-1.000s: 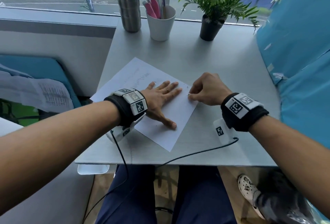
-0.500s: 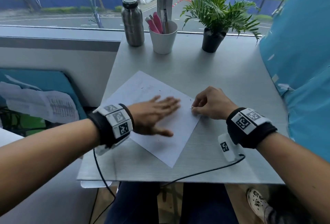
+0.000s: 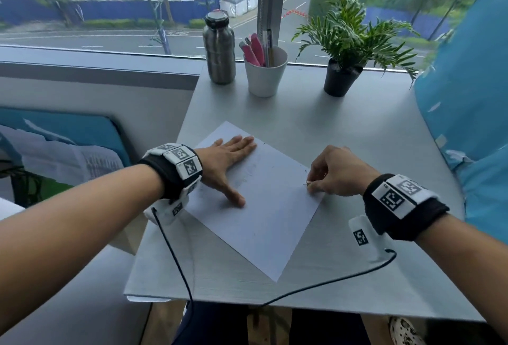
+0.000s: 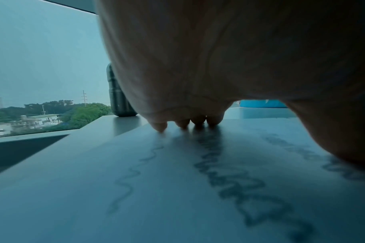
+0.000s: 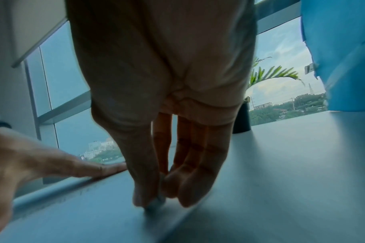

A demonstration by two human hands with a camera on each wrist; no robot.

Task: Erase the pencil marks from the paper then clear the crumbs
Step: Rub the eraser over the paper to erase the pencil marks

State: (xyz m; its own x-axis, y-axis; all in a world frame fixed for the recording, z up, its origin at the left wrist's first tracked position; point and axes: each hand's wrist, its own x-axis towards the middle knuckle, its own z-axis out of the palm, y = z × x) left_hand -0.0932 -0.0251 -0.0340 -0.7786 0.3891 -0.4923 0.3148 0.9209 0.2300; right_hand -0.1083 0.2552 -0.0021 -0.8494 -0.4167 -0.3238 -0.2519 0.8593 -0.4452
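A white paper [image 3: 264, 207] lies slanted on the grey table [image 3: 343, 136]. Faint pencil scribbles [image 3: 247, 177] cross its left half and show as wavy lines [image 4: 235, 177] in the left wrist view. My left hand [image 3: 228, 160] lies flat on the paper's far left corner, fingers straight [image 4: 183, 125]. My right hand [image 3: 312, 184] rests at the paper's right edge and pinches a small pale eraser [image 5: 156, 203] between thumb and fingers, its tip on the sheet. A few dark specks [image 3: 254, 233] dot the paper.
At the table's far edge by the window stand a steel bottle [image 3: 219, 48], a white cup of pens [image 3: 265, 72] and a potted plant [image 3: 343, 70]. A blue cloth [image 3: 467, 97] hangs on the right. Black cables [image 3: 316, 287] trail over the near edge.
My left hand has slid from the middle of the paper to its far left corner. The right hand has stayed at the paper's right edge. The head view has tilted up.
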